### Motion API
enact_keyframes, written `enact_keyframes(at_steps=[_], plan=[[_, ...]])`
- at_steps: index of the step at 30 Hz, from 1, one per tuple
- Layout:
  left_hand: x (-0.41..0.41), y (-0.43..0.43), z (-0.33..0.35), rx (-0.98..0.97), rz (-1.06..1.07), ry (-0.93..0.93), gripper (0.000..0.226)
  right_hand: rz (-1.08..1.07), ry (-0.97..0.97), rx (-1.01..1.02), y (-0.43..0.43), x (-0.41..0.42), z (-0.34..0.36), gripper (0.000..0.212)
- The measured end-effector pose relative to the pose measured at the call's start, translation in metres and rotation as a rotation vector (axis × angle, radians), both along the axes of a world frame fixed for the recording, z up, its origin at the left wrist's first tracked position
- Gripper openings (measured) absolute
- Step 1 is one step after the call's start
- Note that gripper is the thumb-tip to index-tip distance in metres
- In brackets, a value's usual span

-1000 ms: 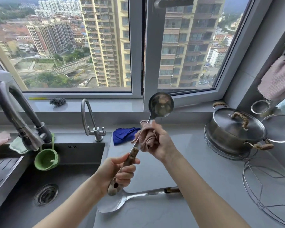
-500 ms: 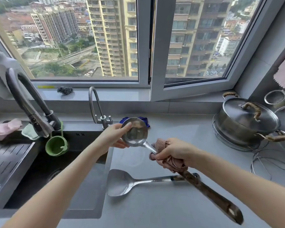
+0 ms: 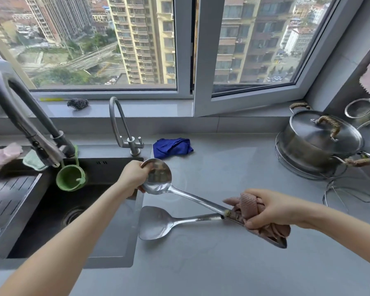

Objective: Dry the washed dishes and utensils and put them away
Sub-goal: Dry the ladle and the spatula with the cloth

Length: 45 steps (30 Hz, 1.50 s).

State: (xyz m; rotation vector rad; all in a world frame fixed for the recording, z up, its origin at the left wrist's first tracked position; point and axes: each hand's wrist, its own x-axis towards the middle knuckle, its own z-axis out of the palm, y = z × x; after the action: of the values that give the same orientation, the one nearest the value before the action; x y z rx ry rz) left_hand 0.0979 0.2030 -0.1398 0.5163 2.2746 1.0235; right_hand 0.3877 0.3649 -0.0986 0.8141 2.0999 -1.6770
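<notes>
Ladle (image 3: 159, 178) lies between hands: left grip (image 3: 132, 178) clasps bowl, right grip (image 3: 273, 208) squeezes cloth (image 3: 247, 205) round handle.

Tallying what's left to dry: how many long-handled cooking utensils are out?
2. The ladle, its bowl in the left hand, its handle in the cloth the right hand grips; the spatula, flat on the counter beneath it. Others may be out of view.
</notes>
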Motion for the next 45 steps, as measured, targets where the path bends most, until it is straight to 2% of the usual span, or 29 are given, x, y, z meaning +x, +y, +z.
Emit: enact_keyframes(at_steps=[6,8,11,13,17,20,22,25,30,31,33,34,38,41,45], plan=[[-0.007,-0.005,-0.014,-0.054,0.076,-0.036,0.033,-0.109,0.054,-0.051,0.012,0.03,-0.003,0.036],[-0.012,-0.005,-0.018,-0.061,0.133,-0.052,0.034,-0.212,0.095,-0.023,0.025,0.042,-0.006,0.04],[-0.014,0.0,-0.02,0.006,0.211,-0.137,0.03,-0.481,0.135,0.142,0.043,0.059,-0.01,0.047],[-0.009,0.009,-0.02,0.087,0.258,-0.229,0.03,-0.627,0.142,0.247,0.049,0.067,-0.009,0.06],[0.015,0.044,-0.015,0.216,0.282,-0.401,0.035,-0.603,0.088,0.609,0.052,0.079,-0.002,0.109],[0.042,0.076,-0.004,0.268,0.232,-0.483,0.034,-0.633,0.167,0.712,0.053,0.084,0.006,0.121],[0.063,0.098,0.007,0.303,0.188,-0.514,0.029,-0.675,0.262,0.729,0.053,0.083,0.011,0.114],[0.097,0.127,0.02,0.361,0.12,-0.561,0.018,-0.784,0.413,0.686,0.057,0.082,0.019,0.09],[0.158,0.173,0.029,0.41,-0.035,-0.607,0.019,-1.085,0.599,0.587,0.07,0.08,0.038,0.068],[0.17,0.18,0.029,0.414,-0.066,-0.621,0.02,-1.165,0.62,0.578,0.074,0.082,0.04,0.06],[0.192,0.193,0.026,0.413,-0.125,-0.671,0.021,-1.32,0.674,0.585,0.081,0.087,0.044,0.029],[0.201,0.199,0.024,0.406,-0.157,-0.711,0.022,-1.382,0.699,0.589,0.085,0.092,0.044,0.023],[0.228,0.217,0.015,0.314,-0.284,-0.802,0.021,-1.53,0.733,0.535,0.1,0.114,0.043,0.029],[0.239,0.228,0.006,0.196,-0.437,-0.716,0.022,-1.594,0.674,0.546,0.113,0.134,0.035,0.034],[0.245,0.243,0.002,0.029,-0.622,-0.579,0.028,-1.611,0.627,0.527,0.128,0.157,0.026,0.028]])
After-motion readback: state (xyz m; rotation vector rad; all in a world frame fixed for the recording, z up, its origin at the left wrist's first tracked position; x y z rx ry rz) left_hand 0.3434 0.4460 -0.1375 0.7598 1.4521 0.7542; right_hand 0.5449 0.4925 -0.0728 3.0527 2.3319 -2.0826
